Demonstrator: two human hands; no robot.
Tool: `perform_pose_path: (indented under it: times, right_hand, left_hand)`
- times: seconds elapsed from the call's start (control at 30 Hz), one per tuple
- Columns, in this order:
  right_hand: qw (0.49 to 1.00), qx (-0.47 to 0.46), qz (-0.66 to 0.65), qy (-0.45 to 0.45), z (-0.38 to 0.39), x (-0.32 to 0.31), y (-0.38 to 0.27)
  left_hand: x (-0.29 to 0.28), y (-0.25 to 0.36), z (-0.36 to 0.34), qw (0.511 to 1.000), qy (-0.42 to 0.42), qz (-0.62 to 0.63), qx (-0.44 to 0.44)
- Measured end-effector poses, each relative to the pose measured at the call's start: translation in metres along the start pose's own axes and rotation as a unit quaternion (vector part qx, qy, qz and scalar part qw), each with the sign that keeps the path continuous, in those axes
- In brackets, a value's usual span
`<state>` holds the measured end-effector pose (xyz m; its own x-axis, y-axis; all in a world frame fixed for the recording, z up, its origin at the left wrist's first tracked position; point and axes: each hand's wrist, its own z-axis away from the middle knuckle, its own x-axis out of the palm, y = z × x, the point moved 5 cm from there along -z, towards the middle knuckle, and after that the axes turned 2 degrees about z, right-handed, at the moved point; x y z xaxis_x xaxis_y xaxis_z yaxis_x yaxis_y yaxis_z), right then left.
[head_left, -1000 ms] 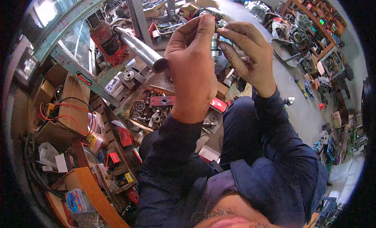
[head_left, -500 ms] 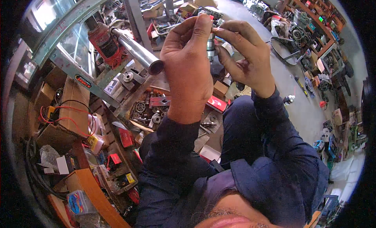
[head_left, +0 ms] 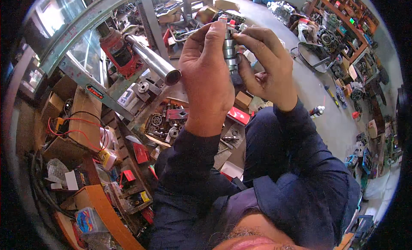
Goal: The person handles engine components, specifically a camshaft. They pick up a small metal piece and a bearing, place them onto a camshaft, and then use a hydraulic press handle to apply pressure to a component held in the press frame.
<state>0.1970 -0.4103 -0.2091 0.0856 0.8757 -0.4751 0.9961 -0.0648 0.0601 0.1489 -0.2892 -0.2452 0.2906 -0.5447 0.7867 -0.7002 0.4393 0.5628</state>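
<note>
Head view, left hand [head_left: 209, 76]: raised in front of the chest, back of the hand to the camera, fingers curled and closed on the stacked metal shaft part [head_left: 230, 50], gripping it from the left.
Head view, right hand [head_left: 268, 65]: fingers bent round the same part from the right, thumb and fingertips pressed against its lower rings; closed on it, not open.
Head view, part held: a short steel piece of several stacked rings or gears, upright, held between the two hands, well above the floor clutter. Its top end peeks out above the left fingers; the lower end is dark and partly hidden by the right thumb.
Head view, progress: the piece is off the floor and in both hands, so picking it up is done. Whether the rings are being fitted on or taken off cannot be told. No tool is in either hand.
Head view, left over: loose gears and bearings [head_left: 165, 121] lie in a tray below the hands, untouched; these look like pieces yet to be dealt with, as a judgement only.
Head view, surroundings: a red hydraulic jack [head_left: 118, 52] with a steel tube [head_left: 154, 63] stands to the left; cardboard boxes [head_left: 83, 117] with red wires further left; a red flat package [head_left: 239, 116] just under the wrists.
</note>
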Motion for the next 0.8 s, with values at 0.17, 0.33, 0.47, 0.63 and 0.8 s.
perform_pose_path:
  times: [0.17, 0.33, 0.47, 0.63, 0.8]
  right_hand:
    - [0.993, 0.052, -0.1, 0.023, 0.0, 0.001, 0.005]
    - [0.989, 0.049, -0.138, 0.01, -0.003, 0.002, 0.011]
    - [0.982, 0.07, -0.176, -0.008, 0.001, 0.005, 0.012]
    - [0.956, 0.056, -0.288, 0.003, 0.001, 0.009, 0.01]
    - [0.879, 0.171, -0.446, -0.013, 0.013, 0.019, 0.024]
  left_hand:
    - [0.0, -0.004, -0.003, 0.999, 0.01, 0.025, -0.029]
    - [0.002, -0.004, -0.005, 0.993, -0.012, 0.069, -0.096]
    - [-0.001, -0.006, -0.004, 0.991, 0.012, 0.075, -0.106]
    - [-0.015, -0.015, -0.015, 0.996, 0.021, -0.035, -0.079]
    - [-0.012, -0.018, -0.013, 0.991, 0.06, -0.12, -0.024]
